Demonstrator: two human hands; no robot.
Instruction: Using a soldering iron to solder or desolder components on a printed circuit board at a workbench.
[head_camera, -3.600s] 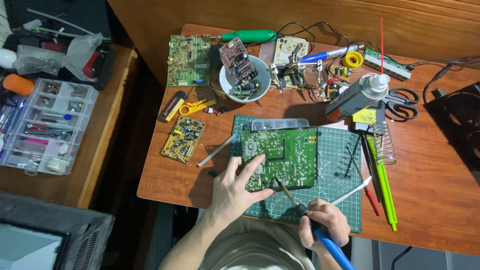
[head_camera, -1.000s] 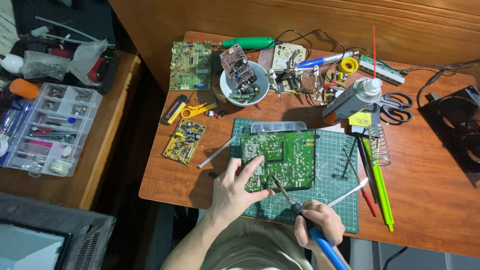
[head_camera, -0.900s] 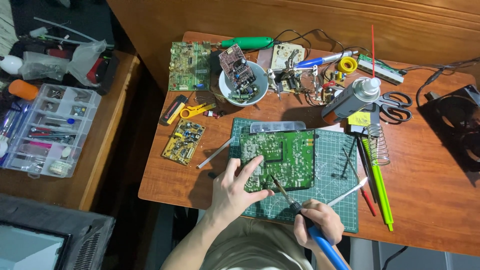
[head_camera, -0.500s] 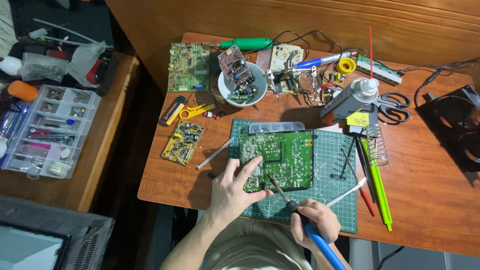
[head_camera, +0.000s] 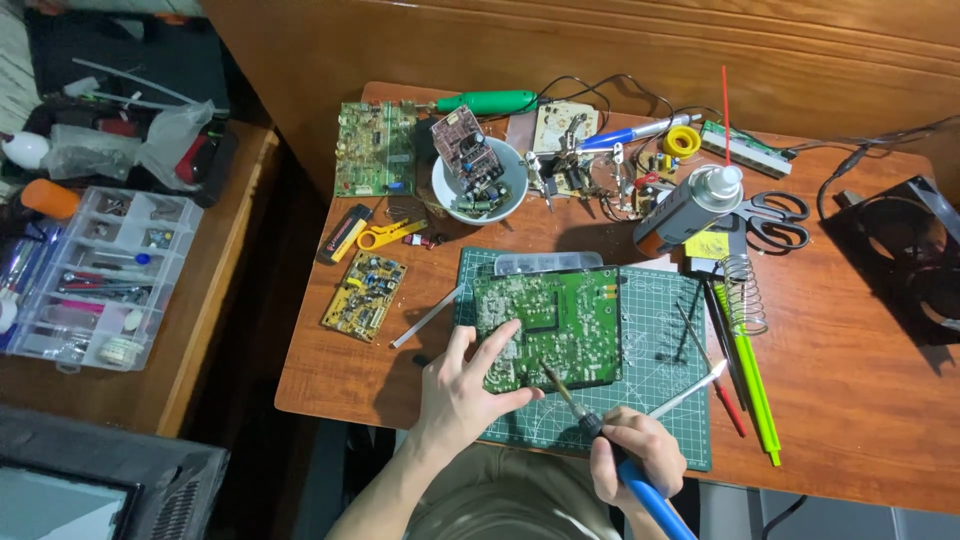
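Observation:
A green circuit board (head_camera: 560, 315) lies solder side up on a green cutting mat (head_camera: 660, 400). My left hand (head_camera: 462, 385) rests on the board's near left corner, fingers spread and pressing it down. My right hand (head_camera: 632, 462) grips a blue-handled soldering iron (head_camera: 600, 440), whose tip touches the board's near edge close to my left thumb. A thin white stick (head_camera: 688, 390) slants from my right hand across the mat.
A white bowl (head_camera: 478, 180) of parts, a spray can (head_camera: 688, 205), scissors (head_camera: 778, 218), a coil iron stand (head_camera: 744, 292), green and red pens (head_camera: 755, 385), a small yellow board (head_camera: 364, 295) and other boards crowd the desk. A parts organiser (head_camera: 95, 275) sits at left, a black fan (head_camera: 915, 255) at right.
The view has shifted slightly. My hands stay in place on the board, and the iron's tip has crept a little along the board's near edge.

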